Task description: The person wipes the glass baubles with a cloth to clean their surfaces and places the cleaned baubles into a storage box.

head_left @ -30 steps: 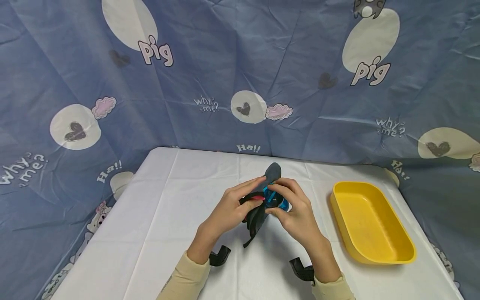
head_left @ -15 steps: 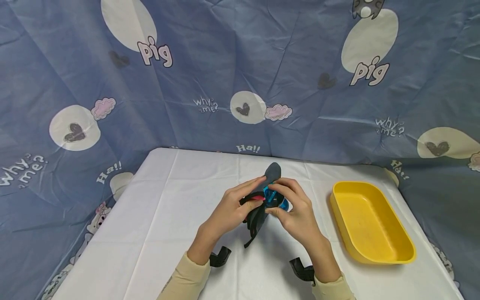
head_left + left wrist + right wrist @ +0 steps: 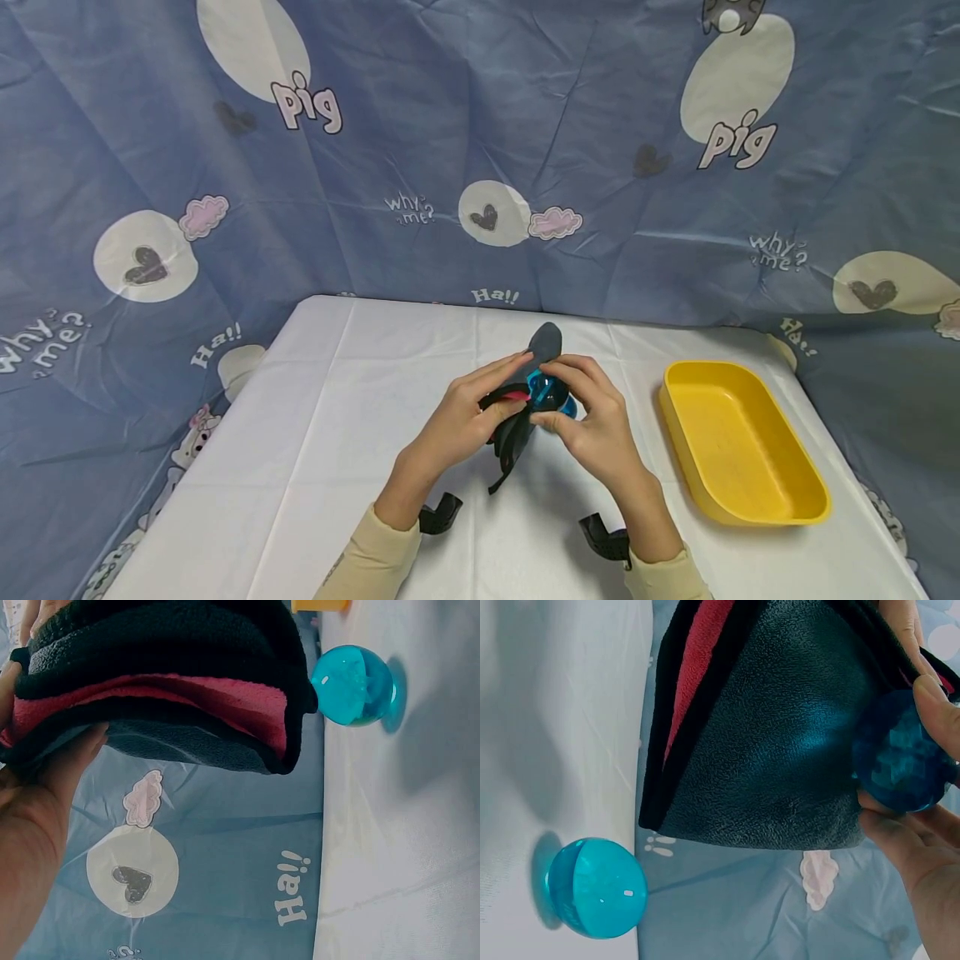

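Note:
In the head view my left hand (image 3: 468, 412) grips a folded plush cloth (image 3: 545, 343), grey outside with a pink-red inner side and black edging. In the left wrist view the cloth's folds (image 3: 202, 742) sag open beside the thumb. My right hand (image 3: 600, 417) pinches a clear blue round piece (image 3: 900, 754) between thumb and fingers, against the cloth in the right wrist view. Both hands are raised over the table, close together. Below them a turquoise see-through ball-shaped object (image 3: 604, 889) stands on the white tabletop; in the head view it is mostly hidden.
A yellow rectangular tub (image 3: 742, 442) stands on the right side of the white-covered table (image 3: 360, 400). A blue printed curtain (image 3: 420, 150) hangs behind the table. Black camera mounts (image 3: 441, 512) stick out from both wrists.
The blue round piece has turned slightly in my right hand, showing more of its round face, and the right fingers have shifted a little. The left hand keeps its hold on the cloth.

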{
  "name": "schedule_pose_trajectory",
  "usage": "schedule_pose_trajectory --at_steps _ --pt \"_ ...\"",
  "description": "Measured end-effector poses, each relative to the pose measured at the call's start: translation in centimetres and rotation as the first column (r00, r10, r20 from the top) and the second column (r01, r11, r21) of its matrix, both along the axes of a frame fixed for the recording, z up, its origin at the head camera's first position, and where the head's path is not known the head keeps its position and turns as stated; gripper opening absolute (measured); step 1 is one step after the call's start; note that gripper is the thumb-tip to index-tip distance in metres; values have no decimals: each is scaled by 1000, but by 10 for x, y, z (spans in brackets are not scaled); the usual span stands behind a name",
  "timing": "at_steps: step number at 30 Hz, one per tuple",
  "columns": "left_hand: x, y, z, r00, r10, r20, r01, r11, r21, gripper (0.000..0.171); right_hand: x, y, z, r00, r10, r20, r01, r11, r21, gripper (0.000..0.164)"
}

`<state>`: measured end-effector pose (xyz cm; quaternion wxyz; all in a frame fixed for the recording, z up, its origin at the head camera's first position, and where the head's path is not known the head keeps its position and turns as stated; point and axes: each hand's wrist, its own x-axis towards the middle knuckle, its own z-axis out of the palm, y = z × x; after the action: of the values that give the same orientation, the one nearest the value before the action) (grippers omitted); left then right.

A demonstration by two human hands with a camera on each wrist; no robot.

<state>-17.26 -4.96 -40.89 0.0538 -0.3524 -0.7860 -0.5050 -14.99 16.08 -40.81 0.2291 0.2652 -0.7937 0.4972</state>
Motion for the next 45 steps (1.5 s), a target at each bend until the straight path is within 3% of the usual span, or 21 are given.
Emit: schedule_pose_trajectory --at_steps 6,45 --pt "0 -1 0 1000 2 -10 -2 1000 -4 60 1 -1 0 999 19 48 -17 999 -46 62" --pt "-3 1 -1 994 0 -106 4 999 40 60 -2 -2 -5 997 -4 81 13 995 -103 55"
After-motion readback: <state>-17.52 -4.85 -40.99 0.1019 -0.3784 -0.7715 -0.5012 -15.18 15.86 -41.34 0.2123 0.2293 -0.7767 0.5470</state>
